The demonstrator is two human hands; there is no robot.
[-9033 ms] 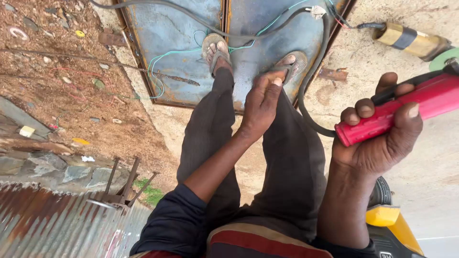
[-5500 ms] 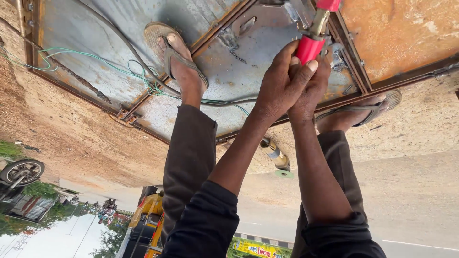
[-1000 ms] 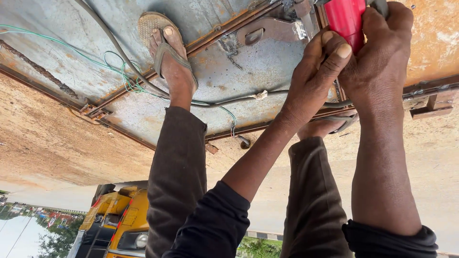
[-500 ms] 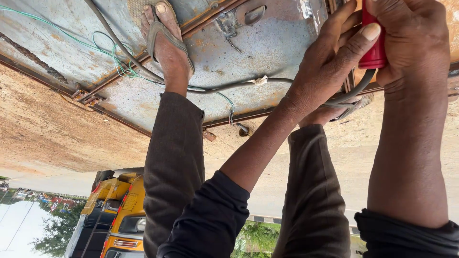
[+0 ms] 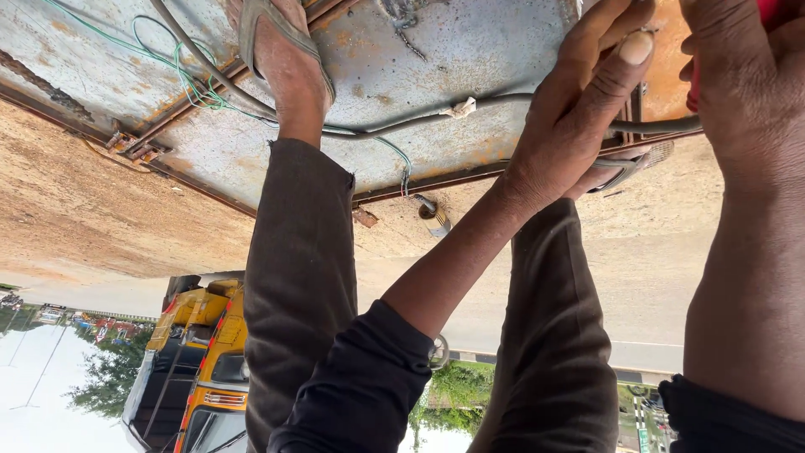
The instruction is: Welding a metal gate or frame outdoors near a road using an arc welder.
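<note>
My left hand [image 5: 579, 117] sits in the upper middle-right of the frame, fingers stretched long and pressed together, the thumb laid alongside with its pale nail showing near the top. It rests against the rusty edge of the metal sheet [image 5: 470, 59], right where the grey cable [image 5: 419, 122] passes behind my fingers; I cannot tell whether I am pinching anything there or only bracing.

My right hand [image 5: 742, 92] fills the upper right corner, closed into a fist around a red tool [image 5: 776, 13], of which only a sliver of the handle shows at the very top edge and between my fingers. What the tool's tip touches is out of view.

The metal sheet spreads across the top of the frame, grey-blue with orange rust patches and a brown frame bar [image 5: 193, 105] running diagonally at upper left. A thin green wire [image 5: 180, 71] loops over it at upper left beside the grey cable. My sandalled foot [image 5: 281, 54] stands on the sheet at upper middle, the dark trouser leg [image 5: 298, 277] running down the centre. My other sandal [image 5: 633, 164] peeks out just below my left hand. A yellow truck [image 5: 210, 352] shows at lower left beside sandy ground [image 5: 109, 210].
</note>
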